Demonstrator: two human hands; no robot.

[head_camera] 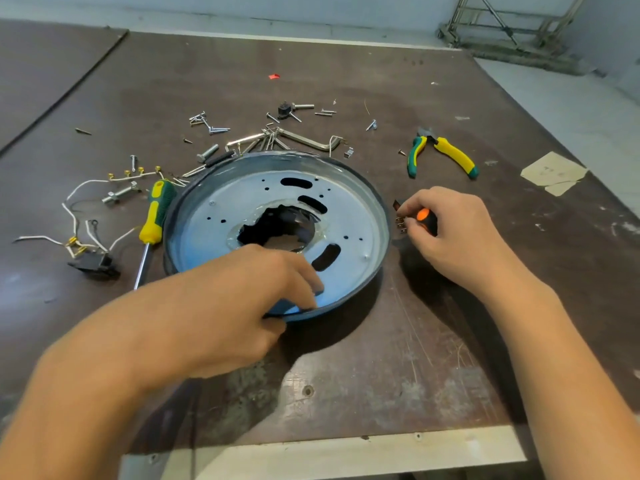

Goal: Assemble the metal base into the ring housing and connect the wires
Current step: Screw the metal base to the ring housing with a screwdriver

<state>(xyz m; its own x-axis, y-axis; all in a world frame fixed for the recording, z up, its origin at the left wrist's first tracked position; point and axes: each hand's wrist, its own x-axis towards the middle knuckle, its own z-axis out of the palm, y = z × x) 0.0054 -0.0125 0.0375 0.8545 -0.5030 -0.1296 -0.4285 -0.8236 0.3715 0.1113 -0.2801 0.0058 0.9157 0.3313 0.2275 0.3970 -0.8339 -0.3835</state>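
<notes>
The round metal base (242, 209), pale with slots and a ragged centre hole, sits inside the dark ring housing (382, 202) in the middle of the table. My left hand (242, 306) grips the near rim of the housing, fingers curled over its edge. My right hand (450, 230) is just right of the housing and holds a small black part with an orange button (425, 218), with metal terminals showing at its left. White wires (74, 216) with brass connectors and a black switch (93, 263) lie at the left.
A yellow-green screwdriver (154, 216) lies against the housing's left side. Pliers (443, 150) lie at the right rear. Several screws, bolts and hex keys (263, 136) are scattered behind the housing. Paper scraps (552, 171) lie far right. The table's metal front edge (346, 452) is near.
</notes>
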